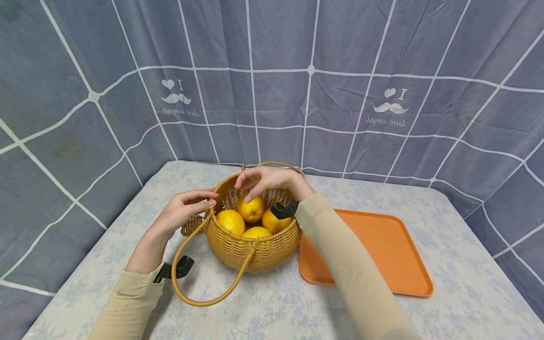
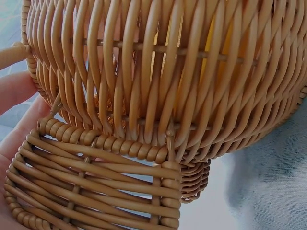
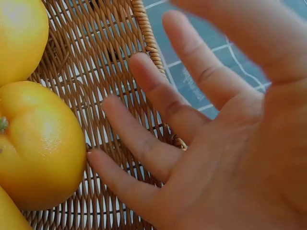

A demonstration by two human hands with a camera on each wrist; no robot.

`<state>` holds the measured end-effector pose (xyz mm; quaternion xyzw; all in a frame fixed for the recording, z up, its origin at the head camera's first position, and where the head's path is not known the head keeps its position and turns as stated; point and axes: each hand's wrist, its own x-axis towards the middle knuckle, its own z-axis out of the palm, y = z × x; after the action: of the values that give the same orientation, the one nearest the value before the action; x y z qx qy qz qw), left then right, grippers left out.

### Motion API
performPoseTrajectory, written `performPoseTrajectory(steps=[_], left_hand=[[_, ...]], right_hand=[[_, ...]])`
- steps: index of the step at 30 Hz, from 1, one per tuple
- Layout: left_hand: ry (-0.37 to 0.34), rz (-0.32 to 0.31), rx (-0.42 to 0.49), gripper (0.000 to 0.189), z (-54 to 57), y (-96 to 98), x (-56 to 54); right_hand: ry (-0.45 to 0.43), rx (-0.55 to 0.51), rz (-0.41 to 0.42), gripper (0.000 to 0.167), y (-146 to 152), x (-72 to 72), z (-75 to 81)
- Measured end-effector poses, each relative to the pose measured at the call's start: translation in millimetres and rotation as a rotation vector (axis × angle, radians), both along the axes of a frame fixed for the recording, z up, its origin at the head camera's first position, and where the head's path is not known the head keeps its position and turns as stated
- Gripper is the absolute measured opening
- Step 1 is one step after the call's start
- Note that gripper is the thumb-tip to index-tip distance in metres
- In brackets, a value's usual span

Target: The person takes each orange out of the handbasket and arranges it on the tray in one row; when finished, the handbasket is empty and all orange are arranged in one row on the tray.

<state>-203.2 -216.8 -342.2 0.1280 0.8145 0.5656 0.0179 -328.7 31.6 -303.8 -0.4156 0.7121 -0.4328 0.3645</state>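
Observation:
Several oranges [image 1: 231, 222] lie in a round wicker basket [image 1: 255, 255]. My left hand [image 1: 180, 210] is at the basket's left rim, its fairly straight fingers and thumb touching it. In the left wrist view, the woven wall and a small wicker flap [image 2: 91, 182] hide part of that hand. Inside the basket's opening, my right hand [image 1: 269, 182] hovers over the rear orange [image 1: 250, 209], thumb pointing down toward it. The right wrist view shows its fingers spread, holding nothing, with the lowest fingertip close beside an orange [image 3: 41, 148].
An orange tray [image 1: 378, 245] lies right of the basket, partly under my right forearm. One looped basket handle [image 1: 204, 302] droops toward the front left; another handle [image 1: 280, 164] stands behind. A grey-blue checked curtain [image 1: 280, 94] hangs beyond the patterned tablecloth [image 1: 238, 321].

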Motion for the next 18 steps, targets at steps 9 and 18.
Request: performPoseTrajectory(steps=[9,18], left_hand=[[0.0,0.002,0.006,0.039,-0.1,0.1,-0.2],[0.0,0.006,-0.005,0.039,-0.6,-0.5,-1.2]], right_hand=[[0.075,0.085,0.048,0.051,-2.6,-6.2,-11.3],[0.243,0.289,0.1,0.058,-3.9,-6.4,-12.9]])
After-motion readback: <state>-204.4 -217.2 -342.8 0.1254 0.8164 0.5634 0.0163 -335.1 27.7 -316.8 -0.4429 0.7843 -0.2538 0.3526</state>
